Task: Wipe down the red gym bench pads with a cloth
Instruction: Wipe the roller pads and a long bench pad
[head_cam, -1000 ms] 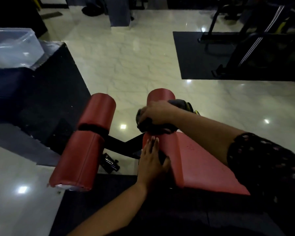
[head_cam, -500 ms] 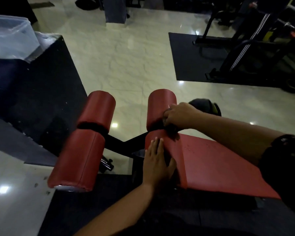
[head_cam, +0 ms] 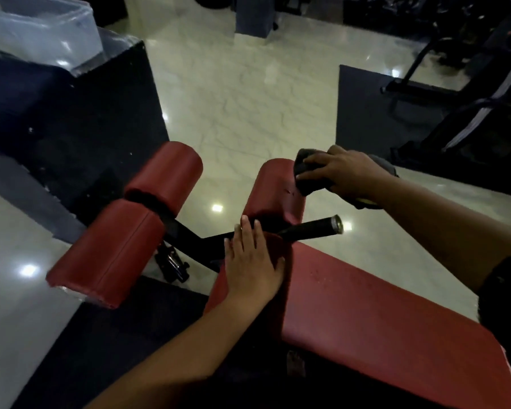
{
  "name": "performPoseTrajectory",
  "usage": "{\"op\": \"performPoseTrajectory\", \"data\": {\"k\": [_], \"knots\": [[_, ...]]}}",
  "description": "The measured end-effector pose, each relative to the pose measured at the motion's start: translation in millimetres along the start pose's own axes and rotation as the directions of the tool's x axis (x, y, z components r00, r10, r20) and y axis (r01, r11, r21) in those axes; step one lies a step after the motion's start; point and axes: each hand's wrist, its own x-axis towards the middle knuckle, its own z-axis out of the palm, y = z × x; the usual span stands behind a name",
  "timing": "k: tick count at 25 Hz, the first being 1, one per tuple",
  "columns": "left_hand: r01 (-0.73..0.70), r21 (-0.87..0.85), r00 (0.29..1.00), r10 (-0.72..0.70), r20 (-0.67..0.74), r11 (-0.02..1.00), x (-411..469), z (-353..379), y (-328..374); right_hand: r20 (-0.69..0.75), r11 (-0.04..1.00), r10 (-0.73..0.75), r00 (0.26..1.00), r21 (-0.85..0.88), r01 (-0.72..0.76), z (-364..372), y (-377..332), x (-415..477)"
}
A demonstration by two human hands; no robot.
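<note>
A red flat bench pad [head_cam: 366, 308] runs from the centre to the lower right. Beyond its end stands a red roller pad [head_cam: 270, 191], and two more red rollers [head_cam: 121, 237] sit on a black bar to the left. My right hand [head_cam: 344, 169] grips a dark cloth [head_cam: 303, 172] and holds it against the far right side of the near roller. My left hand [head_cam: 252, 267] lies flat with straight fingers on the bench pad's end. A black handle bar [head_cam: 313, 227] pokes out between pad and roller.
A clear plastic bin [head_cam: 39, 31] sits on a dark block [head_cam: 71, 119] at the upper left. Black floor mats [head_cam: 366, 113] and dark gym machines [head_cam: 469, 93] fill the upper right. Glossy pale tile floor [head_cam: 233, 98] lies between them.
My right hand with the cloth has moved from the gap between roller and bench pad up to the roller's far right side. The black handle bar has come into view. My left hand stays put.
</note>
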Motion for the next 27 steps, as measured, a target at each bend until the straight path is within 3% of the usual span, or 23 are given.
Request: {"op": "performPoseTrajectory", "data": {"k": [3,8,11,14,18,20,22,24,27], "knots": [[0.155,0.023,0.987,-0.154,-0.034,0.988,9,16,22,-0.156,0.995,-0.100,0.983,0.008,0.103,43,28,8],[0.264,0.095,0.963,-0.256,-0.083,0.960,16,26,27,-0.507,0.902,-0.337,0.793,0.066,0.426,125,13,16],[0.289,0.140,0.957,-0.280,-0.080,0.947,18,27,31,-0.596,0.842,-0.130,0.793,0.356,0.406,171,-22,-5],[0.254,0.192,0.967,-0.243,-0.082,0.948,21,26,33,-0.647,0.793,0.032,0.762,0.480,0.375,202,-40,-15],[0.177,0.215,0.981,-0.156,-0.115,0.960,21,28,34,-0.381,0.642,0.381,0.842,0.765,0.055,197,-2,28],[0.177,0.198,0.980,-0.153,-0.128,0.964,19,29,33,-0.263,0.633,0.356,0.897,0.774,-0.024,189,18,49],[0.173,0.190,0.979,-0.147,-0.144,0.967,17,30,32,-0.235,0.613,0.340,0.911,0.790,-0.025,176,13,50],[0.185,0.179,0.976,-0.159,-0.150,0.966,16,29,33,-0.393,0.685,0.267,0.880,0.720,0.114,168,-11,27],[0.224,0.175,0.968,-0.197,-0.158,0.959,15,30,34,-0.695,0.774,-0.005,0.719,0.453,0.443,174,-34,-2]]}}
